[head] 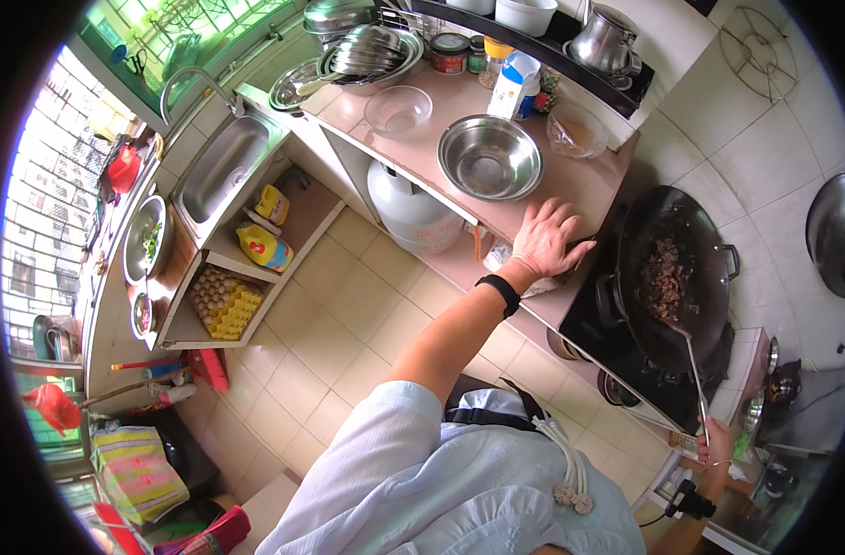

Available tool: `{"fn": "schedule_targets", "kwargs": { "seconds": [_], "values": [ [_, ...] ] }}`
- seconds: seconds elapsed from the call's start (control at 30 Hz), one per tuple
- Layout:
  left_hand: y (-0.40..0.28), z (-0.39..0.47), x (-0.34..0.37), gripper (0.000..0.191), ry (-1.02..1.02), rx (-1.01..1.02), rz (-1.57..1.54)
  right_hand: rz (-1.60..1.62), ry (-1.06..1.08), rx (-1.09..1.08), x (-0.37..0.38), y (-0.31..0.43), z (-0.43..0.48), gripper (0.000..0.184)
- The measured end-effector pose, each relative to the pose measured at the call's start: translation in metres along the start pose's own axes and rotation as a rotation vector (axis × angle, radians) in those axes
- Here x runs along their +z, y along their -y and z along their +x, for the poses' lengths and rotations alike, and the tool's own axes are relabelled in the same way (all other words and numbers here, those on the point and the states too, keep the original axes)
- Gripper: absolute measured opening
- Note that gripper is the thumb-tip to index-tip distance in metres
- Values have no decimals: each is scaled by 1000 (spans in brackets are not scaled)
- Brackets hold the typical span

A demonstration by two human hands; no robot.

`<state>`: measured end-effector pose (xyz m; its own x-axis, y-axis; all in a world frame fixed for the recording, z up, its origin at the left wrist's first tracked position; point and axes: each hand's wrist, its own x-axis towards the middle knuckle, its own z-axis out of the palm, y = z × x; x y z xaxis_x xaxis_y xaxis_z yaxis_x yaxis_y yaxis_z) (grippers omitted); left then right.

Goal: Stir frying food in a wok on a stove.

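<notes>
My right hand [715,444] grips the handle of a metal cooking spatula [697,378]. Its head reaches the lower side of the chopped brown meat [662,281] inside a black wok [700,229]. That wok, with two loop handles, sits on a black gas stove [592,298]. My left hand [549,232] is spread palm down at the front edge of the pinkish countertop [582,187], holding nothing. Just beyond its fingertips stands a stainless steel bowl [490,163], whose inside shows no contents.
A clear glass bowl [398,111], a plastic-covered bowl [576,132], a milk carton [514,83] and jars [450,54] share the counter. Below stands a gas cylinder [412,208]. Leftward are a sink [225,163], egg trays [228,298] and a bowl of chopped greens [137,243]. A wok lid [835,232] hangs right.
</notes>
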<state>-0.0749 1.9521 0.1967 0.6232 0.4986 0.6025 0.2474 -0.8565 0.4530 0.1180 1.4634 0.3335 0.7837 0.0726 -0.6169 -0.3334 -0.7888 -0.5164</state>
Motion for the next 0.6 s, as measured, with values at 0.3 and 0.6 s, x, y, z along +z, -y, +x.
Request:
{"fn": "schedule_targets", "kwargs": {
  "seconds": [0.3,0.6],
  "values": [
    [2,5,-5,41,42,-8,87,208,-69,-283,101,12,69,22],
    [-6,6,3,39,24,37,85,303,-146,-100,107,91,84,27]
  ]
}}
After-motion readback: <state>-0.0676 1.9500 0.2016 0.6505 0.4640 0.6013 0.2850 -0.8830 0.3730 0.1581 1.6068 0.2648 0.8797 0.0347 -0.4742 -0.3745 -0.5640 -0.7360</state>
